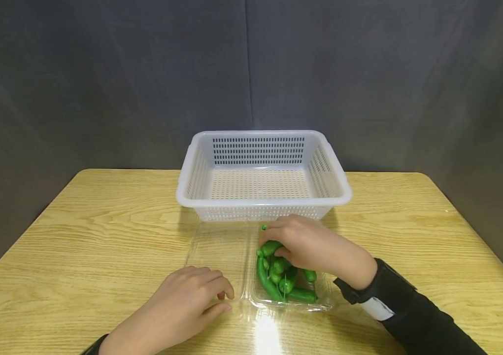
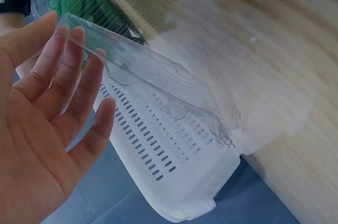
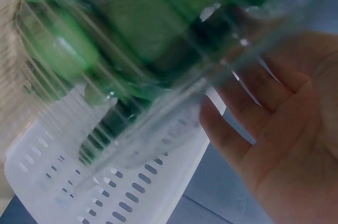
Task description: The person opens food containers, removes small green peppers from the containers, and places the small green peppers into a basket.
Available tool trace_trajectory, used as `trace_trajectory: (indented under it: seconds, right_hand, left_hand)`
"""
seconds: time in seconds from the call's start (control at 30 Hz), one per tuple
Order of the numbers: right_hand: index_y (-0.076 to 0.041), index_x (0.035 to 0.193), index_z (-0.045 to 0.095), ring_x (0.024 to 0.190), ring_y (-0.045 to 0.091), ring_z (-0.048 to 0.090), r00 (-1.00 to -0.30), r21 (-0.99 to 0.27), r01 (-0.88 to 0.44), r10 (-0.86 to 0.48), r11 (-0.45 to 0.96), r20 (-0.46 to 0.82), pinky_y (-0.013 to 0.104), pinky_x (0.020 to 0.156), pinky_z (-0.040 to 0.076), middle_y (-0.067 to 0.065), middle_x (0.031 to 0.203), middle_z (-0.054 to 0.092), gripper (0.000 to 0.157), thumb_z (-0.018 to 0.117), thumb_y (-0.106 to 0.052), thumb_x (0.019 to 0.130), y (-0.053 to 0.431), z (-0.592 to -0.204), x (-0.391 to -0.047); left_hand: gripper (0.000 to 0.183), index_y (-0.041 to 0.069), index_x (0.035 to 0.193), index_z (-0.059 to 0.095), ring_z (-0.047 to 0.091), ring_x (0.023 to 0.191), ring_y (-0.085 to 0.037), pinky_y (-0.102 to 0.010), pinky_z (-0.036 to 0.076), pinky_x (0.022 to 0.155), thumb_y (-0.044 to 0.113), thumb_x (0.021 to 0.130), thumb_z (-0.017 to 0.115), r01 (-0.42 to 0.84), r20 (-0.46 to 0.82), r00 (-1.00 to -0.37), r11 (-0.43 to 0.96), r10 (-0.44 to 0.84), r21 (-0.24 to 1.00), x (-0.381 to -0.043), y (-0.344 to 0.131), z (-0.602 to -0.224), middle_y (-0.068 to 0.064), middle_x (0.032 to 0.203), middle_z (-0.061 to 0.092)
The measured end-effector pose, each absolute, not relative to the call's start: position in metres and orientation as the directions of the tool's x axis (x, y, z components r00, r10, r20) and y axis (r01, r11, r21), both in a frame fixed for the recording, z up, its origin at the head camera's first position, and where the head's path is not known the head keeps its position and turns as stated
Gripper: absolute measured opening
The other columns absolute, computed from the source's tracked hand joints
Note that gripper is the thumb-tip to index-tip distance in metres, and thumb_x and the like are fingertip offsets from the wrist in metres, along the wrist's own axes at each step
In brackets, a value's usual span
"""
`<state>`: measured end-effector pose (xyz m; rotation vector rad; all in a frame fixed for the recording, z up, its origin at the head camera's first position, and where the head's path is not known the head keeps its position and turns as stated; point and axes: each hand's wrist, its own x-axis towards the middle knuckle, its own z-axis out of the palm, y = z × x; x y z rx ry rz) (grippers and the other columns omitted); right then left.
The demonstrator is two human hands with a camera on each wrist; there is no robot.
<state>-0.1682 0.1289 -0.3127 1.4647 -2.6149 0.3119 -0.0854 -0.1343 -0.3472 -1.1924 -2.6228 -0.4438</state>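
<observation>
A clear hinged plastic box [image 1: 251,301] lies unfolded on the table, with several green peppers [image 1: 266,278] in its right half. My right hand [image 1: 302,241] reaches down into that half, thumb and fingers curled about a pepper [image 1: 272,247] near the back. From the right wrist view, the box's ribbed wall [image 3: 132,76] partly covers the fingertips. My left hand [image 1: 193,298] stays by the front of the clear lid [image 1: 220,246], fingers loosely bent. In the left wrist view its fingertips [image 2: 97,57] are right at the lid's edge, with nothing in the palm.
Just behind the box stands a white perforated plastic basket [image 1: 262,202], with nothing inside. The wood-grain table [image 1: 100,222] runs out to both sides. A dark grey cloth partition [image 1: 145,88] rises behind and at the sides.
</observation>
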Motion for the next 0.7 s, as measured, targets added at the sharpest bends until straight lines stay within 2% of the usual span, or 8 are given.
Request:
trace_trajectory:
  seconds: [0.27,0.7]
  right_hand:
    - [-0.010,0.105,0.072,0.090,0.015,0.067,-0.519,-0.103,-0.854,-0.819,0.510,0.244,0.034,0.084,0.054,-0.001,0.097,0.069,0.034,0.082,0.005,0.075,0.131,-0.305,-0.164]
    - [-0.010,0.107,0.071,0.094,0.017,0.065,-0.489,-0.051,-0.861,-0.798,0.505,0.353,0.035,0.086,0.053,-0.001,0.101,0.068,0.034,0.082,0.000,0.077,0.139,-0.290,-0.160]
  left_hand:
    - [0.012,0.022,0.092,0.070,0.057,0.076,0.000,-0.028,0.051,0.070,0.025,0.085,0.079,0.762,0.323,-0.644,0.621,0.694,0.185,-0.086,-0.135,-0.347,0.017,0.084,0.062]
    - [0.010,0.021,0.092,0.070,0.058,0.079,-0.002,-0.030,0.052,0.073,0.024,0.086,0.078,0.768,0.321,-0.638,0.612,0.701,0.189,-0.087,-0.135,-0.348,0.015,0.090,0.065]
